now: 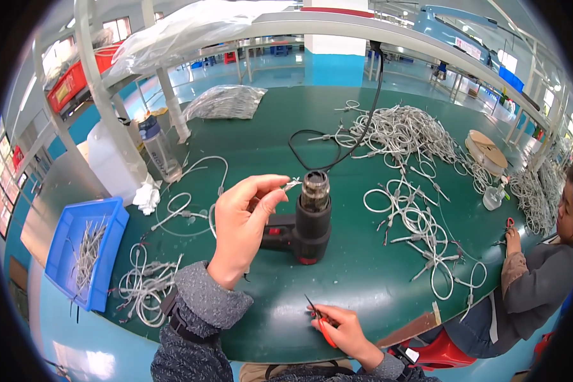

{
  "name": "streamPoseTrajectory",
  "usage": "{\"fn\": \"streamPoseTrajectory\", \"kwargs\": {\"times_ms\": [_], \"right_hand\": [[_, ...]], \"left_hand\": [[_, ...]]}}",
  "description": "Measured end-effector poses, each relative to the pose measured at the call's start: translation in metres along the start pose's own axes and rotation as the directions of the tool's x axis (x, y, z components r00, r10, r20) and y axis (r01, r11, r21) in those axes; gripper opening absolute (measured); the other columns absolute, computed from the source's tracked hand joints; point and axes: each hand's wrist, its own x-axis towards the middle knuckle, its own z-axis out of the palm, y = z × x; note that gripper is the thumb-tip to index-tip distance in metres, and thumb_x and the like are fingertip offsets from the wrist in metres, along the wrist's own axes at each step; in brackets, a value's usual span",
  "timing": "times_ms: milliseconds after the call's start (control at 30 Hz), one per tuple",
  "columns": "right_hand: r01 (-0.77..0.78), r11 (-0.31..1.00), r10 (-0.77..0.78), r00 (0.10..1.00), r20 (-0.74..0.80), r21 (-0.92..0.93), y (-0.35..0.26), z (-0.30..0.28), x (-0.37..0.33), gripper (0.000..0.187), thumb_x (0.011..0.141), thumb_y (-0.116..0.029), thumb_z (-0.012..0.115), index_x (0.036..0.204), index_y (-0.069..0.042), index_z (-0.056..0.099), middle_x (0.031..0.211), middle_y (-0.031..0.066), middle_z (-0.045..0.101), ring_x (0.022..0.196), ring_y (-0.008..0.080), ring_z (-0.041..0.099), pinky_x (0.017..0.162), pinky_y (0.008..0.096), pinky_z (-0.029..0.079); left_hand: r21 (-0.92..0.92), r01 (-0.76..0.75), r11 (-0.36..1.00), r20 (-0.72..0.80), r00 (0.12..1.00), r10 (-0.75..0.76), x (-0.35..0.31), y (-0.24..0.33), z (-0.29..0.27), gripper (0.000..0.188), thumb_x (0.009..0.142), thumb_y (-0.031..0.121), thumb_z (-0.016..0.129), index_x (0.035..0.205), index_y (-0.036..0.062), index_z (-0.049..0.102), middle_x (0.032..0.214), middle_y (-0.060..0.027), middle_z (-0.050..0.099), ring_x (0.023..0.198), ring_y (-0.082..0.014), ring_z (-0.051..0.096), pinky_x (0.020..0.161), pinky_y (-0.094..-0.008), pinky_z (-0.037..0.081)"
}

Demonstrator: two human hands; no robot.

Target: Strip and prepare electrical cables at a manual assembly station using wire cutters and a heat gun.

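Green counter [356, 261] across bright workshop w/ pale-blue floor [134, 351]; overhead, along far side, metal shelf [388, 33]; at far L, blue tray [113, 219] w/ bunch of short grey leads [88, 254] inside; behind it, whitish jug [111, 162] and, just beside, clear bottle [161, 153] w/ blue cap, crumpled tissue [148, 196] nr its foot; R of tray, tangle of coiled grey cables [148, 280]; farther back, clear plastic bag [226, 102]; approx. centre, L hand [245, 216] raised over counter, thumb & forefinger pinched on small silvery cable end [291, 184], just beside nozzle of black heat gun [312, 232]; contact w/ nozzle unclear; gun upright, handle to L; black cord [381, 83] down from shelf, looped behind; nr front edge, R hand [347, 334] low, fingers closed round red-handled cutters [326, 334], dark tip up & to L; farther R, loose looped cables [420, 235], w/ big grey cable pile [404, 130] behind; then pale spool [487, 153], small clear bottle [492, 198] & seated co-worker [535, 286], hand on counter edge nr red-handled tool [509, 223].
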Motion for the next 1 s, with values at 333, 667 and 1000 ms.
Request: {"fn": "streamPoseTrajectory", "kwargs": {"times_ms": [333, 667, 1000], "right_hand": [[0.102, 0.995, -0.101, 0.993, -0.062, 0.017, -0.009, -0.004, 0.004, 0.028, 0.078, 0.0, 0.066, 0.106, 0.001, 0.063, 0.079, 0.0095, 0.063, 0.065, 0.0133, 0.057, 0.061, 0.0245, 0.046], [0.086, 0.994, -0.082, 0.994, -0.065, 0.066, -0.004, -0.005, 0.009, 0.029, 0.076, 0.002, 0.065, 0.106, 0.001, 0.063, 0.08, 0.0125, 0.062, 0.066, 0.0173, 0.059, 0.062, 0.0268, 0.047], [0.087, 0.994, -0.084, 0.995, -0.045, 0.062, -0.006, -0.007, 0.012, 0.029, 0.076, 0.002, 0.065, 0.104, 0.002, 0.063, 0.082, 0.0127, 0.062, 0.066, 0.0168, 0.059, 0.061, 0.0261, 0.047]], "left_hand": [[0.136, -0.219, 0.966, 0.056, 0.976, 0.213, 0.026, -0.025, 0.011, 0.01, 0.08, -0.002, 0.063, 0.089, 0.0013, 0.065, 0.08, -0.007, 0.062, 0.073, -0.0157, 0.058, 0.062, -0.0252, 0.044], [0.137, -0.26, 0.956, 0.039, 0.966, 0.257, 0.032, -0.035, 0.016, 0.011, 0.077, -0.003, 0.065, 0.087, 0.0022, 0.065, 0.081, -0.006, 0.064, 0.075, -0.0194, 0.058, 0.065, -0.0283, 0.045], [0.158, -0.247, 0.956, 0.038, 0.969, 0.244, 0.033, -0.038, 0.017, 0.011, 0.077, -0.002, 0.065, 0.087, 0.0025, 0.065, 0.08, -0.0056, 0.063, 0.074, -0.0196, 0.057, 0.065, -0.0286, 0.045]]}}
